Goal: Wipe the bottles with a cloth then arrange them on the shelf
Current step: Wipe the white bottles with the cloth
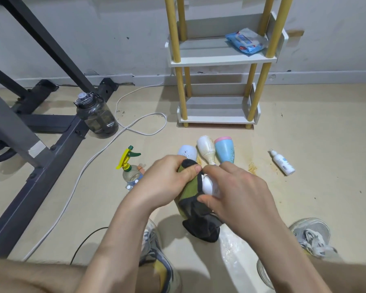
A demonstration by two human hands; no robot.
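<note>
My left hand point(165, 182) grips a green and black cloth point(195, 208), pressing it against a small white bottle point(209, 186). My right hand point(237, 193) holds that bottle, fingers curled round it, above the floor. Behind my hands three bottles lie side by side on the floor: a pale blue-white one point(187, 152), a cream one point(206, 150) and a light blue one with a pink band point(225, 149). A small white spray bottle point(282, 162) lies to the right. The white shelf with yellow posts point(220, 58) stands at the wall.
A pack of wipes point(246, 40) lies on the upper shelf. A yellow-green trigger sprayer point(129, 166) stands left of my hands. A dark water jug point(97, 116), a white cable point(135, 123) and grey gym-frame legs point(51, 149) occupy the left floor. My shoes point(311, 237) are below.
</note>
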